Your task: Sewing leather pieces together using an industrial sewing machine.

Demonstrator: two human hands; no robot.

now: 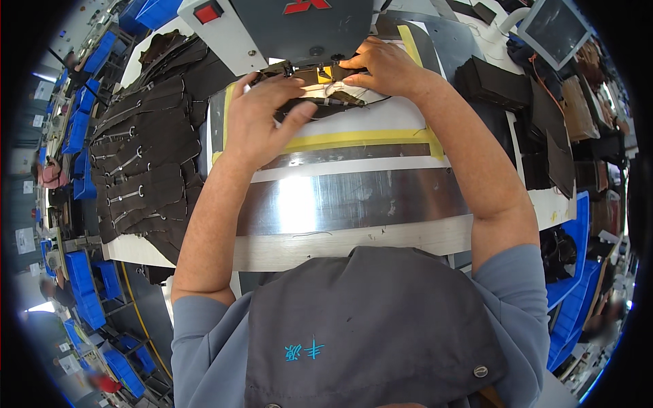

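Leaning over a metal plate [367, 200], we are working above a white sheet [367, 124] edged with yellow tape [354, 138]. Our left hand [262, 121] is lying spread, thumb well apart from fingers, over a dark piece of material [335, 109] that is sitting below the machine head [306, 30]; whether it is gripping anything, we cannot tell. Our right hand [391, 68] is resting opposite, fingertips sitting close together beside a small yellow part [325, 73], though we are not making out whether they are pinching it. In our judgement, good handling is calling for light, even pressure from both sides, fingertips clear of the head's underside. Farther back, a screen [554, 30] is standing at upper right.
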